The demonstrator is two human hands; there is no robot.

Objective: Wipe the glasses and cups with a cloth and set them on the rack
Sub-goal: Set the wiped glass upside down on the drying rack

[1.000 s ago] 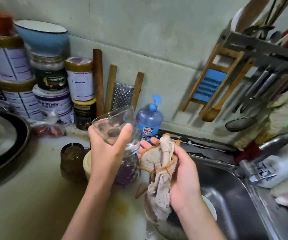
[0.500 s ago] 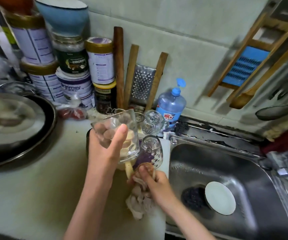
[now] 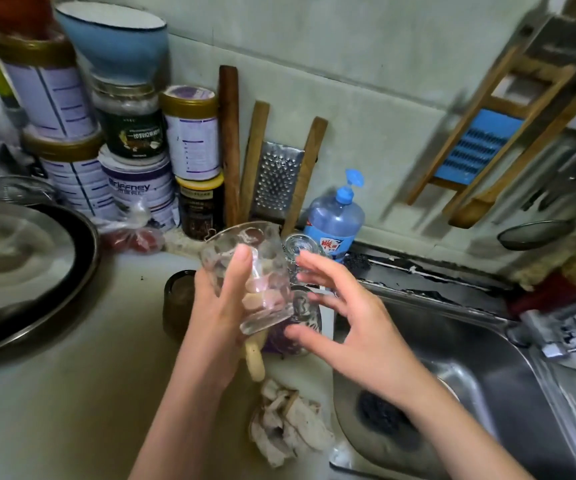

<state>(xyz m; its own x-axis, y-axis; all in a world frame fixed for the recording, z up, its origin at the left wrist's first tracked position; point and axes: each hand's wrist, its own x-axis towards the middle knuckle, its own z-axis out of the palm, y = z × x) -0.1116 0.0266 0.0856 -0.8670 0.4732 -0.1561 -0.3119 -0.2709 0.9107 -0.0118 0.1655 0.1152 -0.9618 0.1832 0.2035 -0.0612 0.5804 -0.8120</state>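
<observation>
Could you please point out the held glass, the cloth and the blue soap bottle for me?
glass [image 3: 270, 271]: head view, on its clear side wall.
cloth [image 3: 290, 424]: head view, middle of the crumpled heap.
soap bottle [image 3: 335, 220]: head view, on its blue body.

A cramped kitchen corner under dim, greenish light: a pale tiled wall [image 3: 366, 81] rises behind a worn, stained tabletop [image 3: 54, 393]. Stacked tins [image 3: 68, 98] and jars crowd the left side, topped by a blue bowl [image 3: 117, 39], beside a dark round pan [image 3: 20, 265]. A wooden rolling pin [image 3: 229, 143] and a metal grater [image 3: 278, 178] lean upright against the wall, near a blue pump bottle [image 3: 335, 220]. At right, a stainless steel sink [image 3: 487, 358] holds a dark scouring pad [image 3: 383, 414], with a wooden slicer [image 3: 477, 147] hanging above it.
</observation>
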